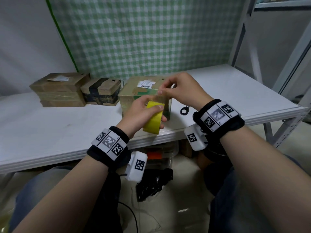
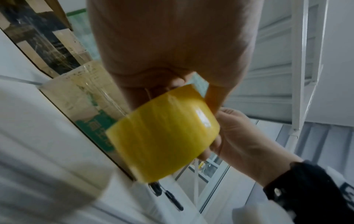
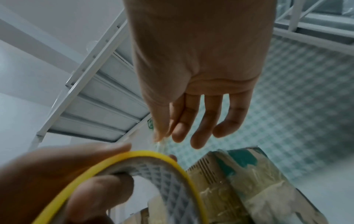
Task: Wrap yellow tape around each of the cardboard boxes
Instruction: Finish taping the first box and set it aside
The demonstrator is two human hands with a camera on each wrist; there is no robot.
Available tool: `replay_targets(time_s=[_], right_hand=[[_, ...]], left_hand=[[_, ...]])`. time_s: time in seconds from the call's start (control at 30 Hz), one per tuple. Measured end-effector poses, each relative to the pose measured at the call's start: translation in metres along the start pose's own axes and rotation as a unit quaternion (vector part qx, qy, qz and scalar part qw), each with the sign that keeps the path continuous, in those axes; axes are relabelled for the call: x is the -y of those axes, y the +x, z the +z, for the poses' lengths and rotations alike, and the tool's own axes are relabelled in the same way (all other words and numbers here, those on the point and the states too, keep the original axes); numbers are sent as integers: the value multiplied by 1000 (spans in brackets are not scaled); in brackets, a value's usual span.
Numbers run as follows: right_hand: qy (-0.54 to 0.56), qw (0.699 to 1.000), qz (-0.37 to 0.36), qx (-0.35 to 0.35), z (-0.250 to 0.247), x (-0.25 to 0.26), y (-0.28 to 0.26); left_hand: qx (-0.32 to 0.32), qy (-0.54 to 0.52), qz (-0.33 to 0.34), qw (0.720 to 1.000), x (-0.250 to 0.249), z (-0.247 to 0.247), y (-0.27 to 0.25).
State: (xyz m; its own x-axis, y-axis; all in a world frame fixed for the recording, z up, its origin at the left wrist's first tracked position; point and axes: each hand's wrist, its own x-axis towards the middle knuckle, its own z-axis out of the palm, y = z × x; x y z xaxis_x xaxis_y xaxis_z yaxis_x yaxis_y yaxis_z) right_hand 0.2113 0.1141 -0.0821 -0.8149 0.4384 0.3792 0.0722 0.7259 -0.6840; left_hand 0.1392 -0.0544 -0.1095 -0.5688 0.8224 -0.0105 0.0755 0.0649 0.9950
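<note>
Head downward; wrists close, upward

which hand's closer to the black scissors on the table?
Right. The right hand is just above and behind the black scissors; the left hand, gripping the tape roll, sits further left.

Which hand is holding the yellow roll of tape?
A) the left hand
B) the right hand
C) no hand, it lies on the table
A: the left hand grips the yellow tape roll above the table edge, while the right hand pinches the pulled-out tape end.
</note>
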Motion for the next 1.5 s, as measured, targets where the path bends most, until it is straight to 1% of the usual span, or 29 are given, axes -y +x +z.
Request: replay_targets(time_s=[0.07, 0.17, 0.23, 0.27, 0.37, 0.4, 0.47, 0.57, 0.67, 0.93, 1.03, 1.1, 1.17, 1.27, 1.33, 1.37, 1.43, 1.5], right_hand=[[15, 999, 17, -25, -4, -3, 2], [-13, 997, 51, -62, -5, -14, 7], [-22, 994, 70, -79, -4, -17, 9], [-19, 993, 71, -92, -5, -16, 10], [31, 981, 82, -172, -21, -14, 14], [52, 979, 83, -181, -27, -15, 14], [71, 981, 86, -156, -30, -18, 10], [46, 988, 97, -114, -22, -24, 8], [45, 988, 97, -114, -20, -25, 11], [67, 985, 89, -130, -20, -25, 15], [54, 988, 100, -105, -26, -23, 22], [43, 991, 112, -62, -29, -22, 27], [33, 990, 130, -41, -34, -21, 34], [53, 985, 146, -72, -45, -20, 45], [43, 986, 150, -64, -49, -15, 52], [35, 987, 150, -55, -49, -13, 56], [31, 986, 153, -50, -50, -10, 64], [32, 985, 166, -46, -52, -8, 73]], left_hand=[[11, -2, 15, 1000, 0, 6, -2], [13, 18, 29, 999, -3, 9, -4], [40, 27, 35, 998, -6, 8, -4], [55, 31, 34, 997, -6, 7, -4], [75, 55, 1, 996, -8, 8, -8], [80, 62, -5, 995, -7, 10, -10], [88, 60, -18, 994, -2, 13, -12], [81, 56, -54, 994, 8, 11, -9], [61, 47, -62, 995, 12, 10, -7], [68, 34, -68, 995, 8, 9, -2], [65, 34, -71, 995, 6, 5, 0], [75, 39, -80, 993, 2, 1, -2], [91, 49, -81, 991, -3, -1, -4], [82, 69, -92, 990, -7, -3, -5], [72, 59, -113, 989, -6, -4, -7], [78, 49, -117, 989, -6, -3, -7], [101, 44, -104, 988, -6, -1, -9], [106, 52, -87, 989, -11, -4, -9]])
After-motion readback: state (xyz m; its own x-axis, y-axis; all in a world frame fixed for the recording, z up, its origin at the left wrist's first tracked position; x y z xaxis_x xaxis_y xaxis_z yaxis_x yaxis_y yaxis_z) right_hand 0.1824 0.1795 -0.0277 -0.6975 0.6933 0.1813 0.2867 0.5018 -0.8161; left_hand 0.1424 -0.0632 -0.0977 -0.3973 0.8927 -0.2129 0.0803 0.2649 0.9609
